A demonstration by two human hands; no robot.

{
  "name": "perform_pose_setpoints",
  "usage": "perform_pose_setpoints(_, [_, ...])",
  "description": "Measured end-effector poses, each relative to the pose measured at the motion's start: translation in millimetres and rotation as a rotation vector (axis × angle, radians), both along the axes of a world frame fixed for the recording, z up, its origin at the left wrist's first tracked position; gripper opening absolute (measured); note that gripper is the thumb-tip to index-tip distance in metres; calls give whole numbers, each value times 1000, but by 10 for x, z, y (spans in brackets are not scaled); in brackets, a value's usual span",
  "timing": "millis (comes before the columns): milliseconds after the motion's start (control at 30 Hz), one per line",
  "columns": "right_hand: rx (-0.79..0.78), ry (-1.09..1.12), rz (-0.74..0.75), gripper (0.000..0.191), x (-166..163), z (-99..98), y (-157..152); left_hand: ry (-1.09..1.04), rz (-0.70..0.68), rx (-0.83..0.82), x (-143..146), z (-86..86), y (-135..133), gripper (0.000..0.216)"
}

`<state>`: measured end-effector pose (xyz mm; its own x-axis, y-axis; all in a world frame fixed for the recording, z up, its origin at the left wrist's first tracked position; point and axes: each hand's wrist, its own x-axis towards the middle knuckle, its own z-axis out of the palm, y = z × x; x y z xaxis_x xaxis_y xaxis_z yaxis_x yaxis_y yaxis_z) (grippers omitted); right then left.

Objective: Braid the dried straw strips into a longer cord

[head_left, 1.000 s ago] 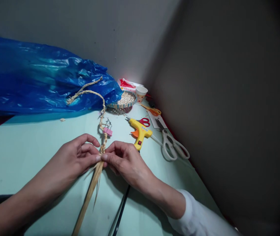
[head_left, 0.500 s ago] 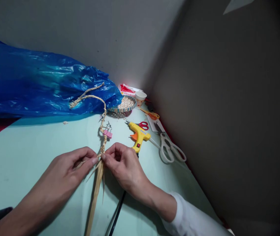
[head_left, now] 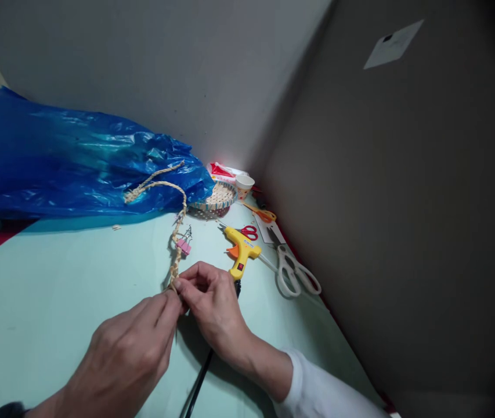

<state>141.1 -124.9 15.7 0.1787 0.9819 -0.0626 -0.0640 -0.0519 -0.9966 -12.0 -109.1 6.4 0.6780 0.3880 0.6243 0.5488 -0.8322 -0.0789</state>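
A straw-coloured braid [head_left: 181,200] runs from the blue bag down to my two hands. A pink binder clip [head_left: 183,247] grips it just beyond my fingers. My right hand [head_left: 212,302] pinches the near end of the braid between thumb and forefinger. Close against it, my left hand [head_left: 132,342] is closed, its back turned to the camera, on the loose strands at that end. The strands themselves are mostly hidden behind the left hand.
Right of the braid lie a yellow glue gun [head_left: 242,249] with a black cord [head_left: 199,380], red-handled scissors [head_left: 249,232], orange scissors [head_left: 264,215] and large white-handled scissors [head_left: 289,273]. Behind stand a woven basket [head_left: 215,203], a paper cup [head_left: 244,186] and a blue plastic bag [head_left: 64,157].
My left hand has rolled over and moved in against my right fingers. The long flat strand that hung toward me is now out of sight. The view has tilted slightly up.
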Motion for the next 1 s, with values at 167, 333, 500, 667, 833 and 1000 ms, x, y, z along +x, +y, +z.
perform_pose_setpoints(167, [-102,137,27,37,18,23,32,236,80,52,-71,-257,-63,49])
perform_pose_setpoints(333, [-140,162,50,22,54,0,58,435,218,-173,5,-457,-165,53])
perform_pose_setpoints(500, [-149,86,24,18,57,4,60,372,212,-180,103,-357,-277,50])
perform_pose_setpoints(667, [-144,156,25,29,127,63,54,-181,-92,-294,16,-8,-34,33])
perform_pose_setpoints(833, [-151,254,71,43,152,104,37,-487,49,-1254,16,265,396,29])
perform_pose_setpoints(1000, [-145,297,87,47,141,117,19,-759,-153,-1992,110,183,453,43])
